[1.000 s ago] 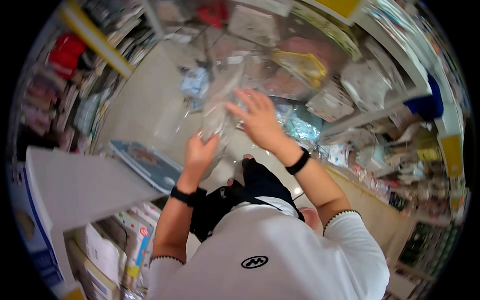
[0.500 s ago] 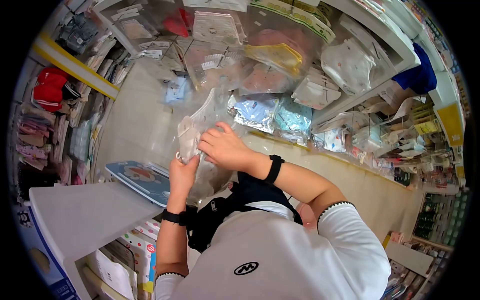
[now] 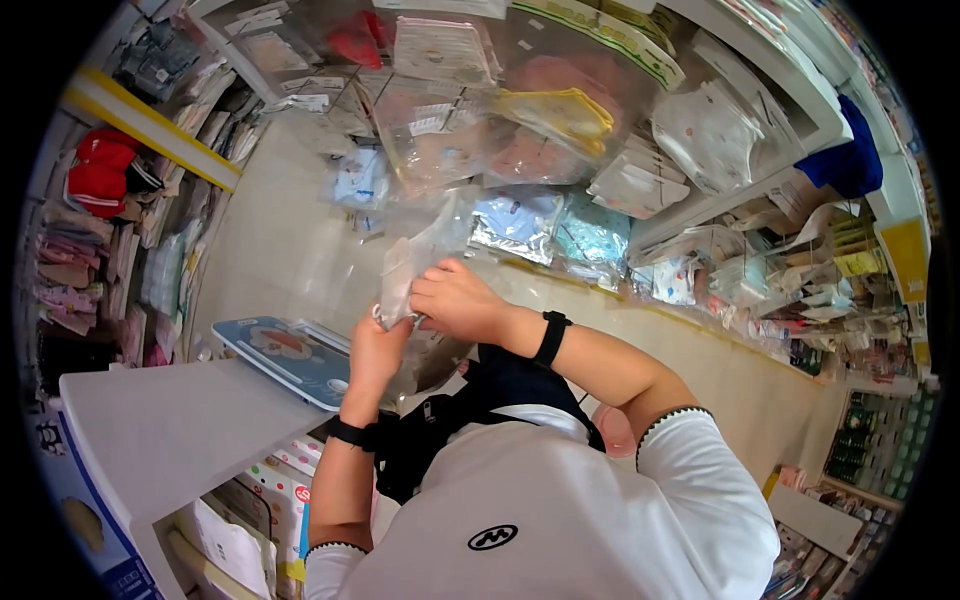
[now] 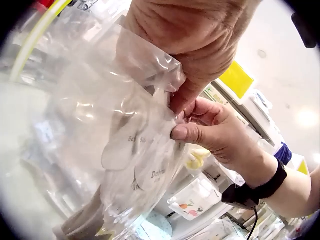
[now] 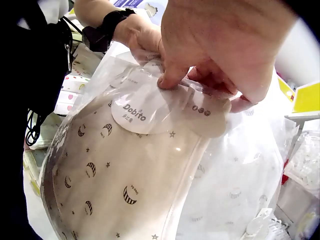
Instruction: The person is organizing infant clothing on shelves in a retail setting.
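Clear plastic packages of pale cloth hang from both hands in front of the body. In the right wrist view the front package (image 5: 135,170) shows moons, stars and a white "Dobito" label (image 5: 134,112). The left hand (image 3: 376,350) grips the packages' top edge. Close beside it, the right hand (image 3: 460,302) pinches the same edge, its thumb lying over the label in the right wrist view. Another clear package (image 5: 240,175) lies behind the front one. The left wrist view shows crinkled clear film (image 4: 80,110) below the left hand (image 4: 185,35), near the right thumb.
A white counter (image 3: 180,420) with a blue picture board (image 3: 285,358) stands at the left. Ahead hang bagged cloths, among them a yellow-edged one (image 3: 560,115) and blue packets (image 3: 515,222). Shelves of goods line both sides; a dark blue cloth (image 3: 850,150) hangs at the right.
Over the last second both hands came closer together and lower, and the right hand took hold of the packages' top edge. Since half a second ago, both have moved slightly right.
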A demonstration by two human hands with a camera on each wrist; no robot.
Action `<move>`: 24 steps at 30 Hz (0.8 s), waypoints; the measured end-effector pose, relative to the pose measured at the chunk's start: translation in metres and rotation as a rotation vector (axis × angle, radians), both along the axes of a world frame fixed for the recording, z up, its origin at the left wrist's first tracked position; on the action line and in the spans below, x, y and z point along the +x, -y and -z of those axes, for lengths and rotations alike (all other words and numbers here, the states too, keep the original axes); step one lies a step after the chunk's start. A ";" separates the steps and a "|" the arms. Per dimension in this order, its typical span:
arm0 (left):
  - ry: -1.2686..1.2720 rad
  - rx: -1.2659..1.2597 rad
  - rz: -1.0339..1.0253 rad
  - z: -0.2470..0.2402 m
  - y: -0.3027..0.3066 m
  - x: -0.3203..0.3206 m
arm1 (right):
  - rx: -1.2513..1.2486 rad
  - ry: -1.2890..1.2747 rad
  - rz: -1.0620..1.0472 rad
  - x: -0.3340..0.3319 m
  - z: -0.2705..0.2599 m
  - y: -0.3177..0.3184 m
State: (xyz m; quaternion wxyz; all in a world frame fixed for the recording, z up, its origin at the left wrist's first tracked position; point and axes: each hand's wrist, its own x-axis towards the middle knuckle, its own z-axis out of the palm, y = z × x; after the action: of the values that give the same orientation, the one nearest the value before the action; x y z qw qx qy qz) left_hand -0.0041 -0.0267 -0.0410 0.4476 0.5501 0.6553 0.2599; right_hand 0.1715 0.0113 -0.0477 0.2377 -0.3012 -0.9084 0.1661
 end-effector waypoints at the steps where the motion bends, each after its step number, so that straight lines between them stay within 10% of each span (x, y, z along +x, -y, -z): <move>1: 0.050 0.022 0.006 0.004 0.000 -0.001 | -0.027 -0.006 -0.015 0.000 0.004 -0.001; 8: 0.204 0.077 0.089 0.008 -0.005 -0.001 | -0.090 -0.134 -0.017 0.007 0.016 0.000; 17: 0.429 0.131 -0.626 -0.006 -0.031 -0.042 | -0.107 -0.105 0.403 0.090 0.038 -0.042; 24: 0.503 0.235 -0.711 0.006 -0.035 -0.066 | -0.073 -0.080 0.784 0.163 0.077 -0.117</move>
State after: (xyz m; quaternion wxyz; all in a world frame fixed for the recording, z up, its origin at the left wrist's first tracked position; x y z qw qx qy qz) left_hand -0.0699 0.0088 -0.0466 0.4105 0.2578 0.6406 0.5956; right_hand 0.3341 0.1286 -0.1247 0.3075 -0.6269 -0.7079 0.1064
